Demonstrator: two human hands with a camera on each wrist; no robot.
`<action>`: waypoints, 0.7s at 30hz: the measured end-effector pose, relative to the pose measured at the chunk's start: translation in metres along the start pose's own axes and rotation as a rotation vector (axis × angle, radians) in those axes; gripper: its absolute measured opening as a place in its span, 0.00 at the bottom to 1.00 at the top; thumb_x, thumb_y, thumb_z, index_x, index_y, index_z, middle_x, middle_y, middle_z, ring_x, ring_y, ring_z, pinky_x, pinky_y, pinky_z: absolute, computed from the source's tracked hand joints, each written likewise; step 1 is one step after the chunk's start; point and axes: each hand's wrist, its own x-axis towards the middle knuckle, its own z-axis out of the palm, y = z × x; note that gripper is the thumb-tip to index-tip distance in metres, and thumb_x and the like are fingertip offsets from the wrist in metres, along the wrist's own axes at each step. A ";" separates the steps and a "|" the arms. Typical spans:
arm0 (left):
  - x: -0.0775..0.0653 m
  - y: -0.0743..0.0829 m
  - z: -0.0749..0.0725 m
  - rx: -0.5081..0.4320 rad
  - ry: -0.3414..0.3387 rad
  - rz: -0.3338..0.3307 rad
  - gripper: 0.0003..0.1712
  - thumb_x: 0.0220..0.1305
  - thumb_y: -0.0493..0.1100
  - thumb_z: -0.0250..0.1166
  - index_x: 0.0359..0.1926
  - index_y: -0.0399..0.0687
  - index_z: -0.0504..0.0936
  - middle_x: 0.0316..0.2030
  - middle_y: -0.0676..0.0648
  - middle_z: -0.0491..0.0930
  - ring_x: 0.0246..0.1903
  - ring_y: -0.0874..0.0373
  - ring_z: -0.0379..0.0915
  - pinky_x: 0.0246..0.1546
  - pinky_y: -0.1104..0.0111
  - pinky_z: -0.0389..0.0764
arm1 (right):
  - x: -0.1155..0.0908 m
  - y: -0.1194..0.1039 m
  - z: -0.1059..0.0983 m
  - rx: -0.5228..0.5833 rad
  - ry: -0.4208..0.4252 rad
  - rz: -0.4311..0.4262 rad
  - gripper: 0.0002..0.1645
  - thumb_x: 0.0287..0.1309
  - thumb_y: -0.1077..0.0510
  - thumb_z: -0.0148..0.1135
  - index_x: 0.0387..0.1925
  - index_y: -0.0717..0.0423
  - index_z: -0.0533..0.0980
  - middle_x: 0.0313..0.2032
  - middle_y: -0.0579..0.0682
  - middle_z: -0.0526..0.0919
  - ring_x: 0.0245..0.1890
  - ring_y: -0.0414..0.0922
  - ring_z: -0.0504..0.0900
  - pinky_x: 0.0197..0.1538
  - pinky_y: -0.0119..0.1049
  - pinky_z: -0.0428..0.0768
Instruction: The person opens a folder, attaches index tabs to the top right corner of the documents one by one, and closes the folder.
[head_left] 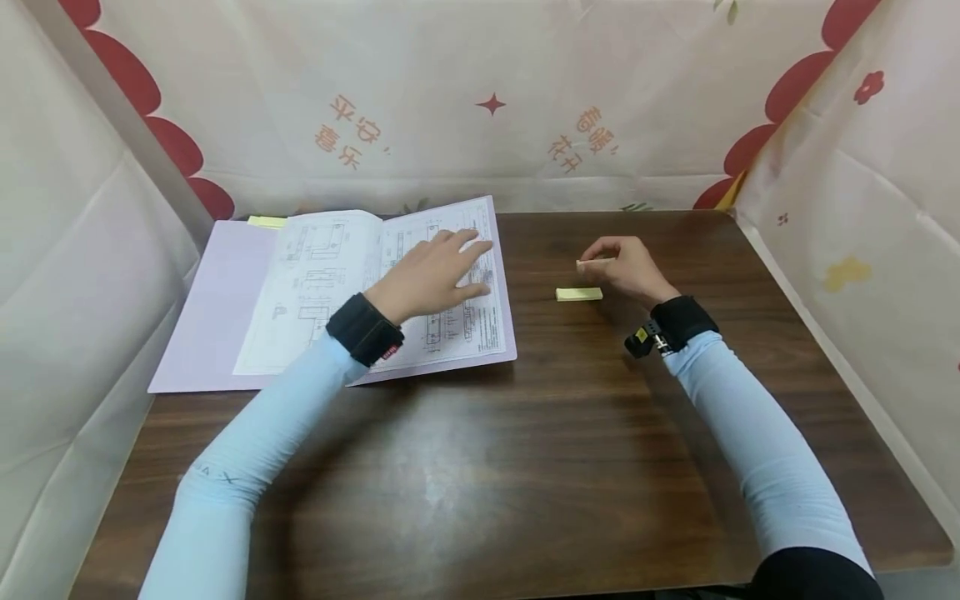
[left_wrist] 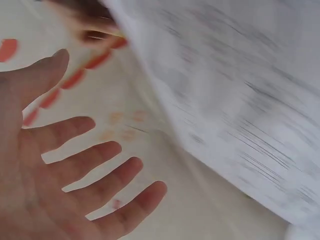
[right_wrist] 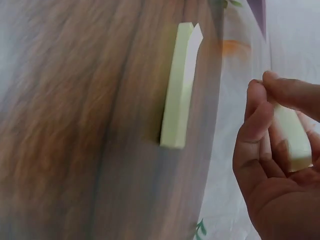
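Note:
An open lavender-covered booklet (head_left: pixel 315 250) lies at the left, its white pages printed with technical drawings. Over its right page my left hand (head_left: pixel 438 273) is spread, fingers apart and holding nothing; the palm (left_wrist: pixel 45 185) faces the left wrist camera. On the dark table to the right sits a small pad of yellow sticky notes (head_left: pixel 579 294), its top strip lifted at one end in the right wrist view. My right hand (head_left: pixel 626 268) is just beyond the pad, thumb and fingers pinching a yellow sticky note (right_wrist: pixel 291 135) that the fingers partly hide.
A yellow tab (head_left: pixel 267 222) sticks out at the booklet's top left edge. Pale printed cloth (head_left: pixel 487 50) hangs behind the table and along both sides. The wooden tabletop (head_left: pixel 480 483) stretches in front of the booklet and the pad.

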 end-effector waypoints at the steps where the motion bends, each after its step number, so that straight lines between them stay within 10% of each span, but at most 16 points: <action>1: 0.000 -0.009 0.002 0.001 -0.018 -0.020 0.41 0.72 0.63 0.62 0.79 0.54 0.63 0.78 0.42 0.61 0.75 0.41 0.60 0.72 0.45 0.68 | 0.002 -0.003 0.001 0.003 -0.014 -0.007 0.16 0.67 0.50 0.69 0.47 0.57 0.84 0.50 0.54 0.85 0.40 0.41 0.87 0.42 0.32 0.83; 7: 0.009 -0.040 0.019 -0.027 -0.159 -0.089 0.43 0.67 0.66 0.66 0.77 0.58 0.67 0.77 0.43 0.62 0.74 0.40 0.60 0.71 0.40 0.67 | 0.020 -0.022 0.015 -0.019 -0.037 -0.066 0.14 0.68 0.55 0.68 0.50 0.58 0.86 0.57 0.57 0.84 0.47 0.48 0.84 0.43 0.31 0.80; 21: 0.021 -0.042 0.053 -0.031 -0.271 -0.123 0.47 0.63 0.70 0.67 0.78 0.62 0.65 0.80 0.47 0.59 0.78 0.37 0.54 0.74 0.37 0.60 | 0.070 -0.059 0.064 -0.006 -0.018 -0.054 0.09 0.61 0.56 0.71 0.41 0.56 0.87 0.56 0.55 0.83 0.56 0.52 0.74 0.60 0.50 0.72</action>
